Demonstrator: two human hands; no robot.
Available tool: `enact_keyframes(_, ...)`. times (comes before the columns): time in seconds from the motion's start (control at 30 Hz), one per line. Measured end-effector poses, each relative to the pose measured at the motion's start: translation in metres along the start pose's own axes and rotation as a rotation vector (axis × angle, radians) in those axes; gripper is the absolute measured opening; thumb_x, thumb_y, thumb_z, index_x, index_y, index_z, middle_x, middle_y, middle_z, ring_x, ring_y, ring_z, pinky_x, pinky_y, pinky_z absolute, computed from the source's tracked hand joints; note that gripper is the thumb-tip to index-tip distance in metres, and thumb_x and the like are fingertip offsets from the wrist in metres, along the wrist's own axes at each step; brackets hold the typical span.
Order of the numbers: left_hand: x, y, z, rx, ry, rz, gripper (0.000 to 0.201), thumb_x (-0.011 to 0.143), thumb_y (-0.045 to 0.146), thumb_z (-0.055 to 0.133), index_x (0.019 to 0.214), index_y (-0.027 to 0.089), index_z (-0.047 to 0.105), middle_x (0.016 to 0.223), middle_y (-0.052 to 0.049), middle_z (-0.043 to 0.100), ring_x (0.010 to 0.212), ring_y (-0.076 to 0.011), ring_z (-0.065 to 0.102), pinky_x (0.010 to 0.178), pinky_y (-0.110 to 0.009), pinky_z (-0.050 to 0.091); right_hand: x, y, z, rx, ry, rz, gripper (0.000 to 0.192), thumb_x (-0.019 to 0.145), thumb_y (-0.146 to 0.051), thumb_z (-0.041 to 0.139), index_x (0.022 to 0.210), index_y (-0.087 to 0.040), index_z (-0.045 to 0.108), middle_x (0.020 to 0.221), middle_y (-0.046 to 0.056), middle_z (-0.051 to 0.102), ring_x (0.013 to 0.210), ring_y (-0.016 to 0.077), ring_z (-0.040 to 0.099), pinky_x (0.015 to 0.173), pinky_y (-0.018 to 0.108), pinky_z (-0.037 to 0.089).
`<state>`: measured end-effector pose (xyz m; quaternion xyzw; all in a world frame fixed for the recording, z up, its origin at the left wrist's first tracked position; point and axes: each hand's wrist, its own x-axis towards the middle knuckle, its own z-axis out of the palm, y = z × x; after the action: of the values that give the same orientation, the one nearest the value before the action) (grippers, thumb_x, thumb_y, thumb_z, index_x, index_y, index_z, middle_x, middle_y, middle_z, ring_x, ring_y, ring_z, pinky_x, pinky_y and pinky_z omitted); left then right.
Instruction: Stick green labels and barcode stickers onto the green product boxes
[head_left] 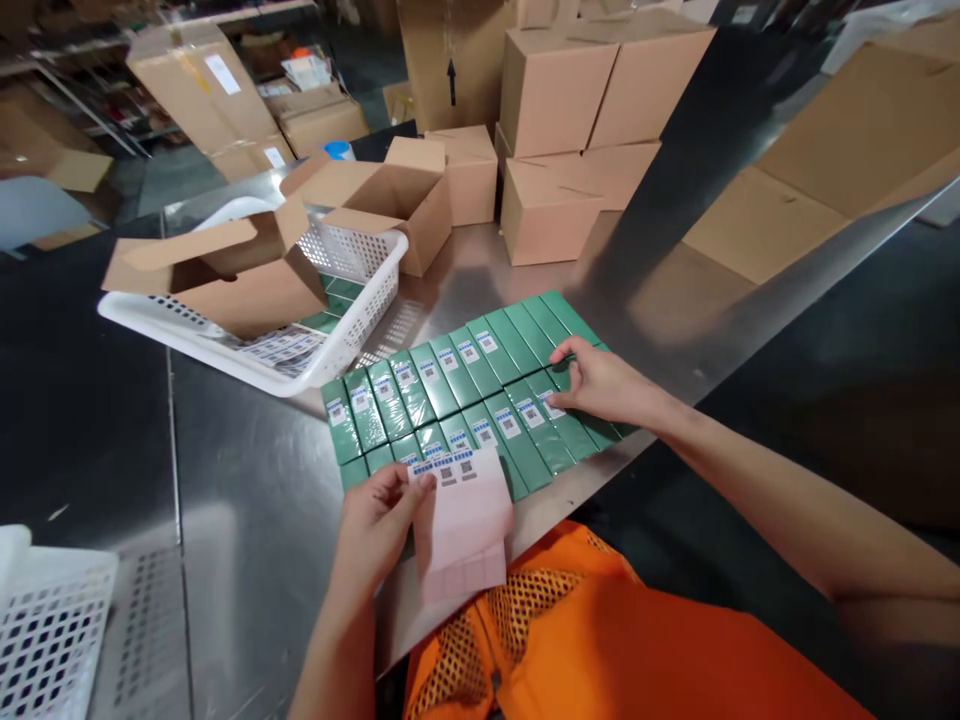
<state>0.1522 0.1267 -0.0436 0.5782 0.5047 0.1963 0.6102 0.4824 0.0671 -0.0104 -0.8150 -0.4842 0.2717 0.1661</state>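
My left hand [382,520] is closed on a sheet of label stickers [472,510], thumb on top near its upper edge. The sheet has a few blue-and-white code labels at the top and bare pinkish backing below, folded over at its lower end. Two rows of slim green boxes [450,385] lie side by side under it, many with a small code label. My right hand [592,380] rests over the right part of the rows. Its thumb touches a label [553,404] on a front-row box, while the index finger is apart from the thumb, near the back row.
A white plastic basket [300,385] at the left holds an open carton [255,285], label sheets and green boxes. Behind stand another open carton [420,215] and stacked cartons [551,205]. More cardboard [765,225] lies at right. A second white basket [56,620] is at lower left.
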Motion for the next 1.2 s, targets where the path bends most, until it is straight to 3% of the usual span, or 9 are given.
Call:
enact_keyframes(0.13,0.0,0.002,0.002,-0.028,0.004,-0.009,0.039,0.072,0.052,0.076,0.066,0.017,0.062,0.058,0.001,0.061,0.052,-0.0108,0.05,0.049,-0.02,0.034,-0.009,-0.012,0.009,-0.007,0.135,-0.174,0.04,0.068,-0.038,0.084,0.098,-0.023,0.062,0.074,-0.002,0.057,0.063,0.0161,0.054,0.057,0.028,0.038)
enact_keyframes(0.37,0.003,0.002,0.003,-0.105,-0.012,0.0,0.039,0.07,0.053,0.078,0.069,0.017,0.064,0.063,0.0,0.065,0.055,-0.0123,0.053,0.053,-0.021,0.04,-0.034,-0.061,0.067,0.297,-0.052,-0.605,0.019,0.085,-0.034,0.073,0.1,-0.023,0.071,0.093,0.005,0.064,0.089,0.021,0.059,0.079,0.033,0.045)
enact_keyframes(0.5,0.004,0.004,0.003,-0.136,-0.025,-0.017,0.043,0.066,0.056,0.079,0.066,0.017,0.062,0.059,0.001,0.062,0.052,-0.011,0.05,0.052,-0.021,0.037,-0.034,-0.071,0.064,0.454,-0.08,-0.689,0.009,0.09,-0.029,0.066,0.086,-0.022,0.067,0.091,0.004,0.064,0.089,0.0194,0.059,0.08,0.034,0.045)
enact_keyframes(0.63,0.002,0.005,0.003,-0.092,-0.032,0.011,0.043,0.069,0.055,0.077,0.062,0.017,0.057,0.054,0.002,0.056,0.05,-0.01,0.045,0.05,-0.021,0.032,-0.005,-0.064,0.025,0.662,0.016,-0.57,0.008,0.091,-0.03,0.062,0.09,-0.023,0.059,0.09,0.002,0.063,0.081,0.0156,0.058,0.076,0.03,0.047)
enact_keyframes(0.7,0.002,0.004,0.003,-0.061,-0.037,0.028,0.041,0.072,0.053,0.075,0.064,0.017,0.058,0.056,0.001,0.057,0.052,-0.0106,0.046,0.051,-0.021,0.032,0.024,-0.057,0.006,0.653,0.077,-0.451,0.008,0.088,-0.024,0.064,0.09,-0.022,0.056,0.081,-0.001,0.06,0.074,0.0137,0.057,0.072,0.028,0.047)
enact_keyframes(0.77,0.002,0.003,0.003,-0.048,-0.038,0.034,0.039,0.074,0.053,0.073,0.065,0.017,0.059,0.057,0.001,0.058,0.053,-0.0115,0.047,0.051,-0.022,0.033,0.054,-0.051,-0.007,0.591,0.022,-0.295,0.01,0.086,-0.015,0.062,0.088,-0.022,0.055,0.071,-0.004,0.055,0.066,0.0117,0.054,0.067,0.026,0.046)
enact_keyframes(0.93,0.004,0.001,0.003,-0.063,-0.03,0.047,0.04,0.075,0.054,0.073,0.064,0.017,0.06,0.058,0.001,0.059,0.052,-0.0114,0.048,0.051,-0.021,0.033,0.102,-0.042,-0.016,0.491,-0.14,-0.103,0.028,0.083,-0.006,0.061,0.105,-0.022,0.053,0.061,-0.006,0.052,0.056,0.0118,0.055,0.056,0.024,0.047)
enact_keyframes(1.07,0.004,0.001,0.004,-0.095,-0.043,0.026,0.041,0.073,0.055,0.074,0.063,0.018,0.06,0.058,0.0,0.06,0.052,-0.0119,0.049,0.051,-0.021,0.035,0.11,-0.043,-0.019,0.427,-0.206,-0.065,0.055,0.079,-0.008,0.071,0.124,-0.026,0.045,0.061,-0.007,0.056,0.056,0.0141,0.06,0.055,0.024,0.051)
enact_keyframes(1.2,0.004,0.001,0.004,-0.1,0.021,0.014,0.041,0.067,0.056,0.078,0.063,0.018,0.063,0.056,0.0,0.06,0.052,-0.0135,0.052,0.05,-0.022,0.037,0.111,-0.048,-0.018,0.346,-0.211,-0.029,0.057,0.08,-0.008,0.069,0.126,-0.022,0.039,0.061,-0.007,0.058,0.056,0.0142,0.06,0.057,0.025,0.053)
